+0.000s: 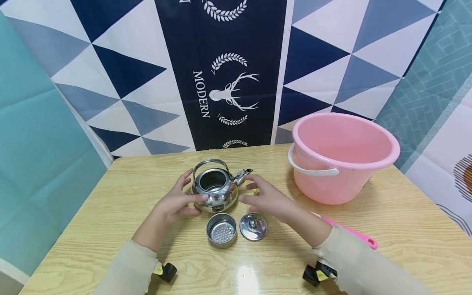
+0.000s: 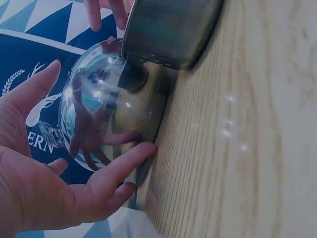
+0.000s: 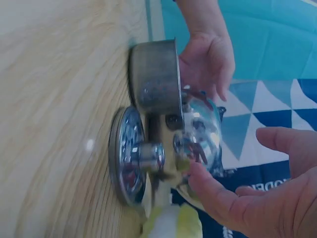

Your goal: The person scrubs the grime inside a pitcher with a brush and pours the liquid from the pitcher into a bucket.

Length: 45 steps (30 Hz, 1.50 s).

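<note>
A shiny steel teapot [image 1: 220, 200] stands without its lid on the table, its handle raised and its spout pointing right. My left hand [image 1: 176, 201] is at its left side, fingers spread and thumb by the front of the body; the left wrist view shows the fingers [image 2: 124, 166] loosely around the curved wall. By the spout, my right hand [image 1: 271, 198] has its fingers apart and holds nothing. In front of the teapot sit a round steel strainer [image 1: 221, 230] with a perforated bottom and, to its right, the knobbed steel lid [image 1: 253, 226].
A pink bucket [image 1: 332, 184] with a white handle stands at the back right. A pink handle [image 1: 354, 234] lies partly hidden under my right forearm. Near the right hand is a yellow and white object [image 3: 173, 223]. A patterned cloth [image 1: 236, 82] hangs behind the table.
</note>
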Motion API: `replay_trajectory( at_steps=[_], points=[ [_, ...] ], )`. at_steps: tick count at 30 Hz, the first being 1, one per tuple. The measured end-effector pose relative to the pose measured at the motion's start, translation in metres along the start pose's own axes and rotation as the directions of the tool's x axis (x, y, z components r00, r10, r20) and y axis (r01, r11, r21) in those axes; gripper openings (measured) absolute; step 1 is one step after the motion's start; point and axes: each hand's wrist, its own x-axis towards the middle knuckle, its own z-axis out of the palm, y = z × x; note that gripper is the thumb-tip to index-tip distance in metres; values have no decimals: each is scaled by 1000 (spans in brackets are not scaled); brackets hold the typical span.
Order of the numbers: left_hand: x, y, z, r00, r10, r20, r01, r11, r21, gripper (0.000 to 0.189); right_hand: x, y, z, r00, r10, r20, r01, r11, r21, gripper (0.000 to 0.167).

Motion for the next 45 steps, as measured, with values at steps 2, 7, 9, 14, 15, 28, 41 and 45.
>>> replay_trajectory(
  at_steps=[2,7,9,14,15,28,41,45],
  points=[
    [1,1,-1,1000,-4,9,5,1000,-10,102,7,-2,4,999,37,8,-37,998,41,71],
    [4,4,-1,1000,-8,26,9,1000,-23,100,20,-5,13,996,83,-20,-82,995,64,75],
    [5,6,-1,999,-13,29,14,1000,-26,99,23,-6,15,996,79,-33,-77,996,39,77],
    [7,6,-1,999,-16,35,17,1000,-11,95,34,-5,23,994,95,-50,-94,995,11,79],
    [7,6,-1,999,-15,37,15,1000,-3,94,36,-5,24,994,98,-52,-97,995,16,79],
    [9,5,3,1000,-9,6,8,1000,28,86,51,2,32,994,64,-86,-50,986,159,81],
    [12,3,2,1000,5,-8,-4,1000,16,83,56,4,30,994,73,-79,-59,984,169,79],
    [13,2,1,1000,8,-8,-7,1000,21,81,58,3,29,996,66,-62,-56,987,149,72]
  ],
)
